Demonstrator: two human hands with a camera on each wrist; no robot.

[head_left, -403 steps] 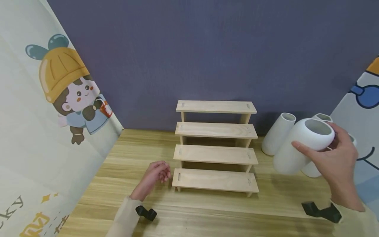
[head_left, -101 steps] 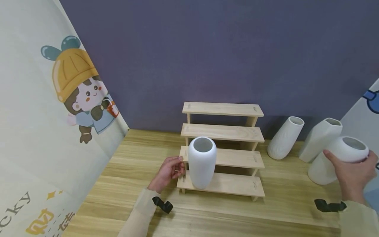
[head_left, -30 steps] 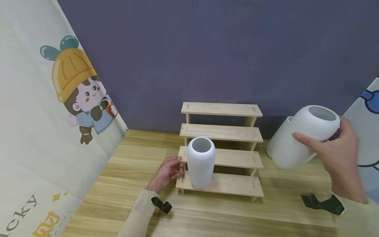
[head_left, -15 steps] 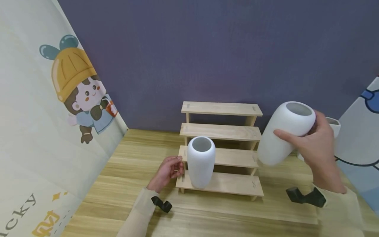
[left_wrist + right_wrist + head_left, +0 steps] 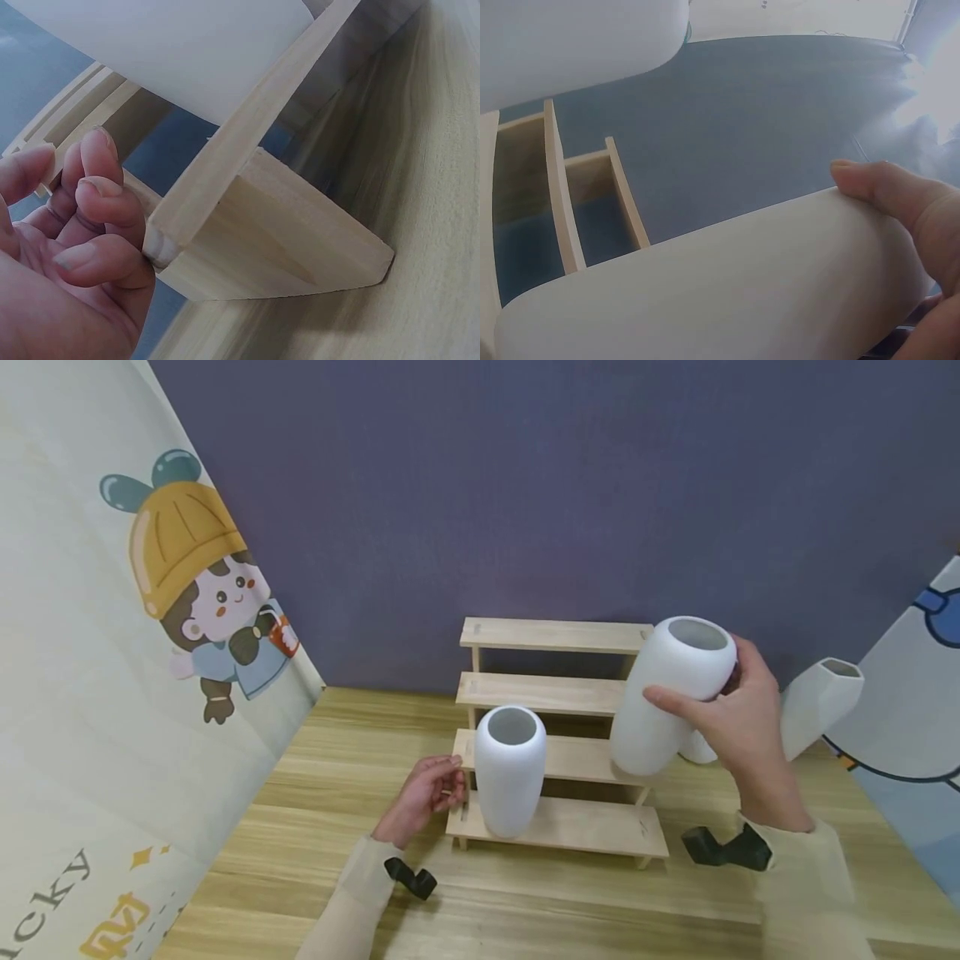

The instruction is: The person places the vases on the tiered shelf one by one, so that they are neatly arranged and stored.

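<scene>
A pale wooden four-step stand (image 5: 600,827) stands on the table. On its lowest step, toward the left, a smooth white vase (image 5: 510,789) is upright. My left hand (image 5: 422,793) pinches the left end of the second step from the bottom, the other fingers loosely curled beneath; the left wrist view shows those curled fingers (image 5: 105,262) beside the lowest step's end. With my right hand (image 5: 738,718) I grip another smooth white vase (image 5: 652,710) near its mouth. It leans, mouth toward the right, overlapping the stand's right ends in the head view. Its side fills the lower right wrist view.
Right of the stand are a faceted white vase (image 5: 817,706) and another white vase (image 5: 699,749), mostly hidden behind the held vase and right hand. A dark wall (image 5: 555,485) rises close behind the stand. Printed panels flank the wooden table (image 5: 360,735).
My right hand has picked the second smooth vase up from the right-hand group and carried it left to the stand. The first vase, held much earlier, now stands on the lowest step.
</scene>
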